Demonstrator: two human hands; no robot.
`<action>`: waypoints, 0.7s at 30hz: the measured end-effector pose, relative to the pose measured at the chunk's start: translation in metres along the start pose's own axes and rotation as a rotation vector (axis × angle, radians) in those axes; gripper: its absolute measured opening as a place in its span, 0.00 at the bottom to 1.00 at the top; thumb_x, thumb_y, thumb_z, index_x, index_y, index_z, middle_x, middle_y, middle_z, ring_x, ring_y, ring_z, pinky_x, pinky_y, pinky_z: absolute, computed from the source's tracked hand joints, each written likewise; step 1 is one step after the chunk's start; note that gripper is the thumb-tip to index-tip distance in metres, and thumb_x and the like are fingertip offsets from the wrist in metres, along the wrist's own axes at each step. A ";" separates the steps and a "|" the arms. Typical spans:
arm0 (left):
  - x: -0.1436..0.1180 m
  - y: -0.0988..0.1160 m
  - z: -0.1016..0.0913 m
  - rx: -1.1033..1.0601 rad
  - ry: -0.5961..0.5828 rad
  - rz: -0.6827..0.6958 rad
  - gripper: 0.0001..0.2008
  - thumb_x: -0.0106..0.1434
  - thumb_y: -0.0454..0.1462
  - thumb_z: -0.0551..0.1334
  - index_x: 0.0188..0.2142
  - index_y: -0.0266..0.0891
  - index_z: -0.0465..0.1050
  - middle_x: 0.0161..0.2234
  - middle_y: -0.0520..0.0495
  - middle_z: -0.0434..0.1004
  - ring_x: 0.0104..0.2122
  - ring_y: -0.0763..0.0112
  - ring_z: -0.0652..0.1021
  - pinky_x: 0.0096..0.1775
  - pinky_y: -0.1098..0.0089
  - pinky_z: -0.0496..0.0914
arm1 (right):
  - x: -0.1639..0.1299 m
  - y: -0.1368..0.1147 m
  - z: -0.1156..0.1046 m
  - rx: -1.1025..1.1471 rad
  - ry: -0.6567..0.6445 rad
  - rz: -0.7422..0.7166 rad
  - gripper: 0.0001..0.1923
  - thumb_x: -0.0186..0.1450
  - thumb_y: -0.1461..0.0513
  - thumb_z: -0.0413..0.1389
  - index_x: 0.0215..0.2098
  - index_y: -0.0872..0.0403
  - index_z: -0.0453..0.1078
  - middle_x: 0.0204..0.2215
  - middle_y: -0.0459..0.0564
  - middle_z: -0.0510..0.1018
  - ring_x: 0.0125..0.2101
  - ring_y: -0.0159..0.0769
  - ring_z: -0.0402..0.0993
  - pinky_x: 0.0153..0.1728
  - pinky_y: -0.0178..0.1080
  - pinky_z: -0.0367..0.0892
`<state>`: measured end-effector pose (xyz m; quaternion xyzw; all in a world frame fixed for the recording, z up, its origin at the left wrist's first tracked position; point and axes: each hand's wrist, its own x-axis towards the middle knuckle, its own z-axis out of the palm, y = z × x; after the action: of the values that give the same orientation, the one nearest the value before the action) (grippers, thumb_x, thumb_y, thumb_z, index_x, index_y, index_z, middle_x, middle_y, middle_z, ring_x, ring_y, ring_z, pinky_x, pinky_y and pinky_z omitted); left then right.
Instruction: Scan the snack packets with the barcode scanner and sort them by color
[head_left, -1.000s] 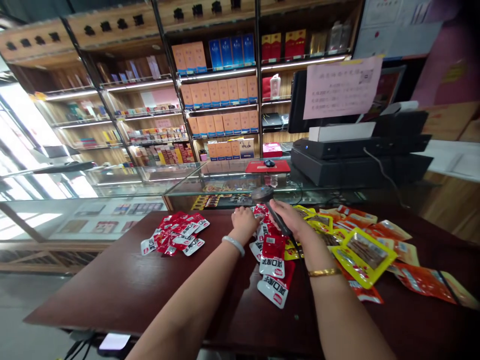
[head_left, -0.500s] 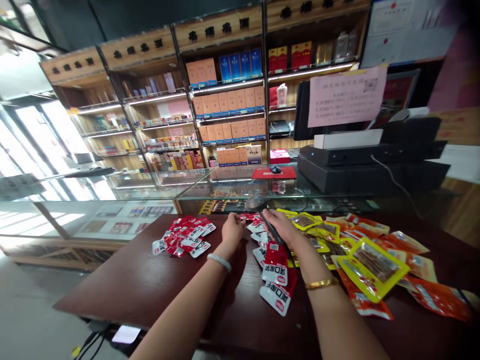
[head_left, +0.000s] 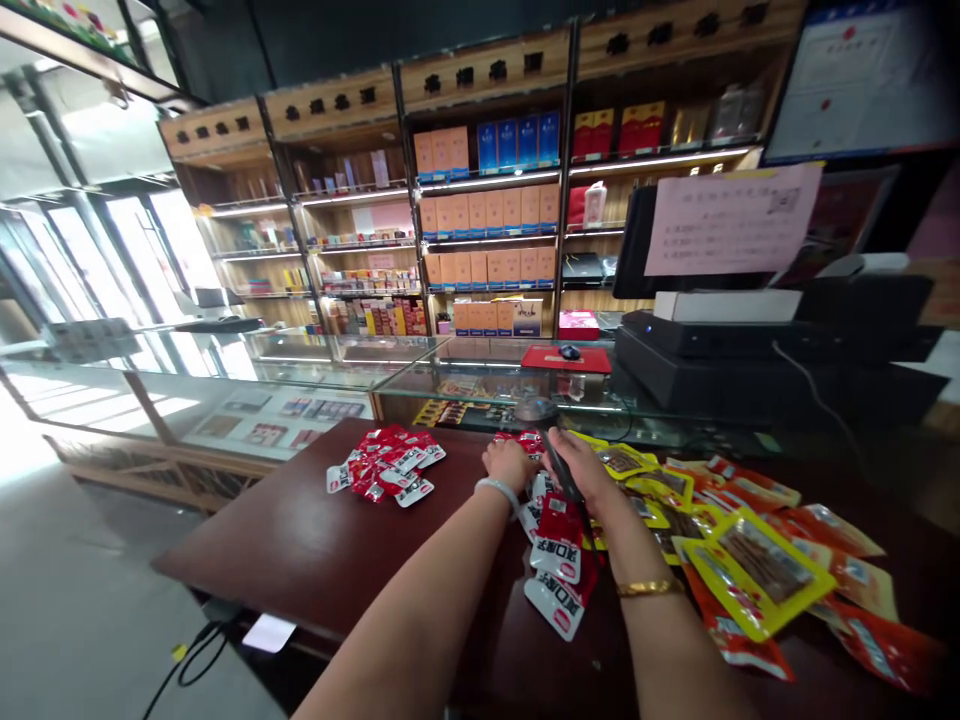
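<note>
My right hand [head_left: 589, 470] grips a black barcode scanner [head_left: 547, 435], its head pointing away over the red snack packets [head_left: 559, 545] lying in front of me on the dark wooden table [head_left: 300, 545]. My left hand [head_left: 508, 462] rests with curled fingers on a red packet [head_left: 529, 441] just under the scanner's head. A white bangle is on my left wrist and a gold one on my right. A separate heap of red packets [head_left: 386, 465] lies to the left.
Yellow and orange snack bags [head_left: 750, 545] spread over the table's right side. Behind them stands a black till with a monitor [head_left: 765, 340] on a glass counter [head_left: 420, 370]. Shelves of boxed goods [head_left: 487, 215] fill the back wall. A cable [head_left: 191, 655] hangs at the table's near left corner.
My left hand went a little left off the packets, then came back onto the red packet under the scanner. The camera has swung left and up. My right hand keeps hold of the scanner.
</note>
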<state>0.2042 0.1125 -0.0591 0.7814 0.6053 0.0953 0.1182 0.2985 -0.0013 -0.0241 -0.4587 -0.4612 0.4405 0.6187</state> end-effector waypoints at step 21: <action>-0.009 -0.011 -0.005 -0.083 0.055 0.023 0.38 0.55 0.61 0.61 0.51 0.32 0.74 0.54 0.27 0.74 0.57 0.43 0.70 0.55 0.53 0.63 | 0.000 0.008 0.003 0.089 0.016 0.046 0.30 0.56 0.34 0.58 0.27 0.51 0.62 0.15 0.40 0.69 0.12 0.26 0.58 0.13 0.31 0.54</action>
<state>0.1910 0.1070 -0.0581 0.7798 0.5950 0.1429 0.1326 0.2946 0.0006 -0.0311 -0.4446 -0.4257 0.4709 0.6319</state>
